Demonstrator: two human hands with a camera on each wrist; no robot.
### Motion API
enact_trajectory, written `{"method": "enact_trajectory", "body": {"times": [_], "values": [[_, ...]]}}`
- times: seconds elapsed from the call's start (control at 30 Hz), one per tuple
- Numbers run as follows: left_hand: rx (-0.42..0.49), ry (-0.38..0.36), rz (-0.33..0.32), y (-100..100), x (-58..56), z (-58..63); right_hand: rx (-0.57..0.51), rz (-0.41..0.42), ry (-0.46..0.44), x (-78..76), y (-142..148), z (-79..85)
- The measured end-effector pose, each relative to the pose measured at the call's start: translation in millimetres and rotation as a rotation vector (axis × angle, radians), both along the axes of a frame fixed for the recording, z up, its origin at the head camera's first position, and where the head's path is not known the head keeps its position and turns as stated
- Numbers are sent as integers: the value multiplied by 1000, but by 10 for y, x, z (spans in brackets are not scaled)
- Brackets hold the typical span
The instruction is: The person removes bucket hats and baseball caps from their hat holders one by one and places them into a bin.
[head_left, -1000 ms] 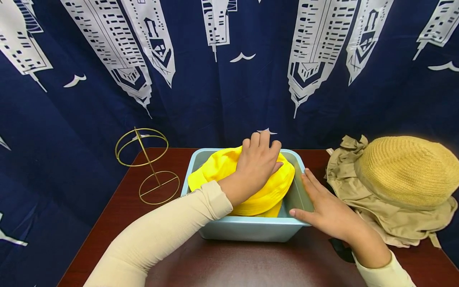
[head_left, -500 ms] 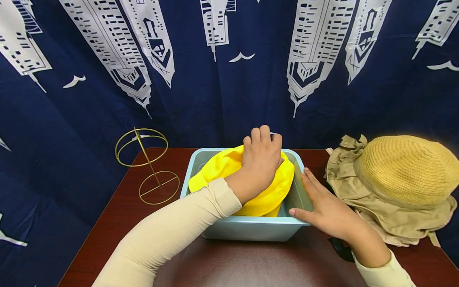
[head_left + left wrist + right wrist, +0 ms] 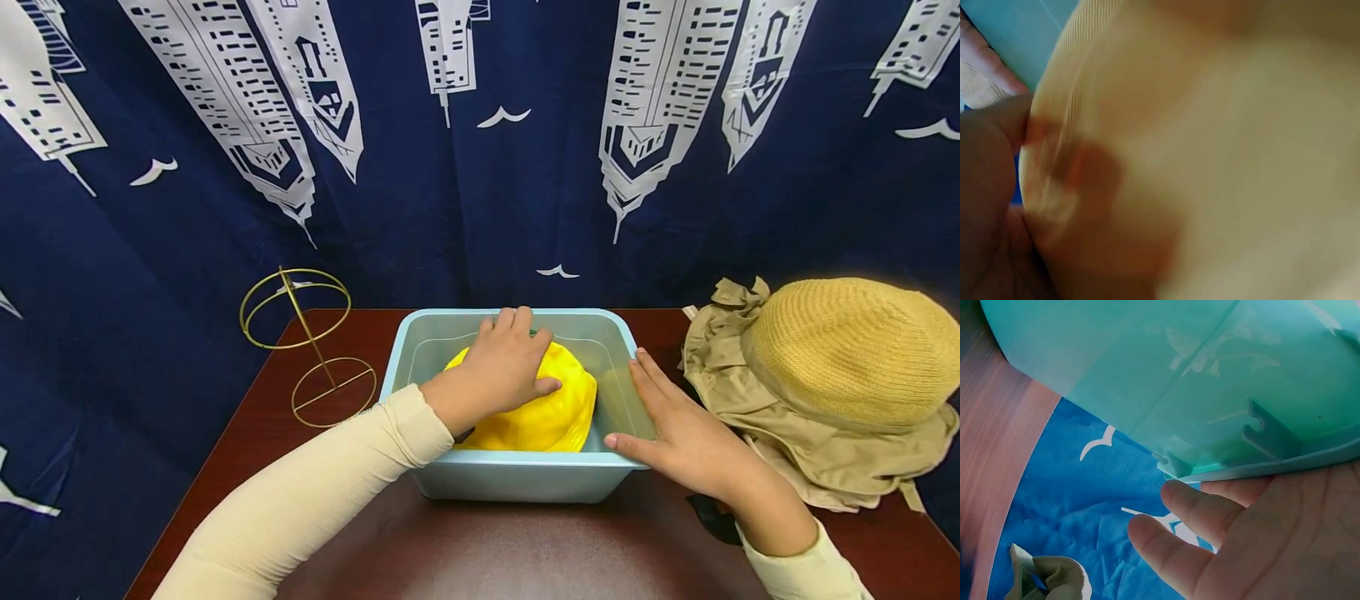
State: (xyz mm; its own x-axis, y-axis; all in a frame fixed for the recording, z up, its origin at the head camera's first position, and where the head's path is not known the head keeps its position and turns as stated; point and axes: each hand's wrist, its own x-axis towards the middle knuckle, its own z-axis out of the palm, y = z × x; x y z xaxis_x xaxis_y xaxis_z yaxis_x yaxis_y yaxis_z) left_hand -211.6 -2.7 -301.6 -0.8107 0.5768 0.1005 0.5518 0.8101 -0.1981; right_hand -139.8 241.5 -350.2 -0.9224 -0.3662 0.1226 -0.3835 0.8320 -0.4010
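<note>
A yellow fabric hat (image 3: 551,408) sits low inside a light blue plastic bin (image 3: 517,460). My left hand (image 3: 495,367) lies over the hat's top, its fingers bent over the far side and the thumb spread apart. Close up in the left wrist view, the hat's fabric (image 3: 1241,162) fills most of the picture and hides the fingertips. My right hand (image 3: 682,433) rests against the bin's right front corner with straight fingers. Its fingers (image 3: 1197,512) lie along the outside of the rim in the right wrist view.
On the right, a straw hat (image 3: 855,350) with a wide tan fabric brim (image 3: 840,442) lies beside my right arm. A gold wire hat stand (image 3: 318,354) is at the table's left. Behind the dark red table (image 3: 525,554) hangs a navy curtain (image 3: 480,208) with white drawings.
My left hand has come down and to the left, and the yellow hat now sits lower, with more of the bin's back wall showing. The right hand has stayed at the corner.
</note>
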Motion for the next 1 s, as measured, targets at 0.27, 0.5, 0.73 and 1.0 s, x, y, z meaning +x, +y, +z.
{"method": "enact_trajectory", "body": {"times": [0.27, 0.5, 0.73, 1.0], "values": [[-114, -114, -95, -85, -25, -61, -15, 0, -7, -6, 9, -9], [-258, -103, -168, -116, -27, -159, -21, 0, -1, -6, 8, -11], [-318, -136, -187, -160, -74, -213, -18, 6, 0, -14, 10, -7], [-207, -137, -212, -318, -44, -31, -12, 6, 8, -3, -2, -7]]}}
